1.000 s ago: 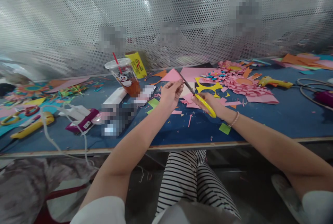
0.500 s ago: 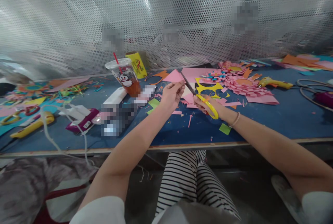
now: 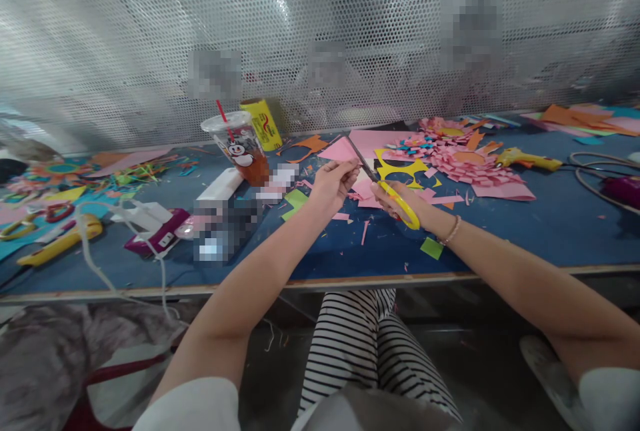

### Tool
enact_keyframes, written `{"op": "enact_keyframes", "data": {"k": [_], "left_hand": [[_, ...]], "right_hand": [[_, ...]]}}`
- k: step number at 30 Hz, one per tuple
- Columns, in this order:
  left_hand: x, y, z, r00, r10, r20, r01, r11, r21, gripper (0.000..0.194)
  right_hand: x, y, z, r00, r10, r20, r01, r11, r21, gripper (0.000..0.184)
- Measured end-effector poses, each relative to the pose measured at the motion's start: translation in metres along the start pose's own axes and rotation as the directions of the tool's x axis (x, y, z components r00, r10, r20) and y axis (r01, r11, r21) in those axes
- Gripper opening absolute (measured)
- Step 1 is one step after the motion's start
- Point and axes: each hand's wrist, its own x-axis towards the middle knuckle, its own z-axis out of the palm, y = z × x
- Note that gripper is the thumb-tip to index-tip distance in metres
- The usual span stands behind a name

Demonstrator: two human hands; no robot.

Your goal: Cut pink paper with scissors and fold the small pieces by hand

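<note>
My left hand [image 3: 334, 183] pinches a piece of pink paper [image 3: 339, 150] between thumb and fingers, above the blue table [image 3: 310, 251]. In my right hand [image 3: 393, 197] is a pair of scissors [image 3: 397, 204] with yellow handles. The dark blades point away and to the left, lying along the right edge of the pink paper. Whether the blades are fully closed I cannot tell. Behind and right of the hands lie a yellow paper sheet with round cut-outs [image 3: 400, 169] and a fringed pink paper flower [image 3: 467, 163].
A lidded drink cup [image 3: 243, 151] with a red straw stands left of my hands, beside a yellow box [image 3: 265, 125]. Glue guns lie left [image 3: 63, 244] and right [image 3: 533, 159]. A purple power strip [image 3: 159, 234] trails white cable. A perforated metal screen [image 3: 320, 31] closes the back.
My left hand and the pink paper have shifted slightly to the right along the blades. The scissors' yellow handles have turned and tilted a little in my right hand.
</note>
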Motion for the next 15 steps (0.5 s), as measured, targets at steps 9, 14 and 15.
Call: {"op": "enact_keyframes", "data": {"k": [9,14,15], "left_hand": [[-0.0028,0.0034,0.0026,0.999,-0.021,-0.024,0.020,1.000,-0.017,0.004],[-0.0025,0.0037,0.0017,0.999,-0.026,-0.026,0.026,0.999,-0.024,0.003],[-0.0024,0.0037,0.0016,0.999,-0.029,-0.021,0.029,0.999,-0.024,0.003]], "right_hand": [[0.0035,-0.0032,-0.0018,0.996,-0.018,-0.092,0.003,0.988,-0.152,0.039],[0.0036,0.0020,-0.0055,0.996,-0.067,-0.055,0.052,0.967,-0.249,0.043],[0.0018,0.0016,-0.0048,0.996,-0.076,-0.037,0.065,0.970,-0.233,0.042]]}}
